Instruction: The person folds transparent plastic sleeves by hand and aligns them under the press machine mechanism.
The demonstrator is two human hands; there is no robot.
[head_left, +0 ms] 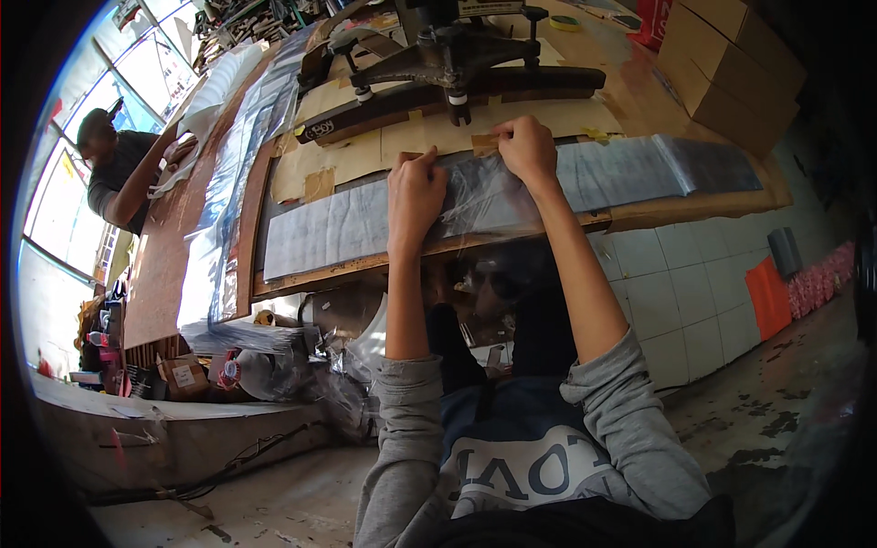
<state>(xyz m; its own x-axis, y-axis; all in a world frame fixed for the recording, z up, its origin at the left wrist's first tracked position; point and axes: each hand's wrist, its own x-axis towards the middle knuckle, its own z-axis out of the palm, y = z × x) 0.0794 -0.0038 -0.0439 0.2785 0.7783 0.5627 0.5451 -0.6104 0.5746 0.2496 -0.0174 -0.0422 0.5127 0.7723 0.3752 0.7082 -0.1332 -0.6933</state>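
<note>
A thin sheet of clear plastic film [482, 187] stretches between my two hands, wrinkled and sagging toward me. My left hand [416, 203] is closed, pinching the film's left upper part. Farther right and a little higher, my right hand [528, 153] pinches its other upper part beside a piece of brown tape. Beneath lies a long layer of translucent plastic [333, 224] along the table's near edge. Just beyond my hands stands a black metal press [448, 59] with a long dark bar [548, 87] across it.
Cardboard boxes [731, 68] stand at the far right of the wooden table [639, 217]. More plastic sheeting [239, 173] covers the left side, where another person [128, 169] handles white material. A yellow tape roll [565, 23] lies at the back. Bags and boxes crowd the space below left.
</note>
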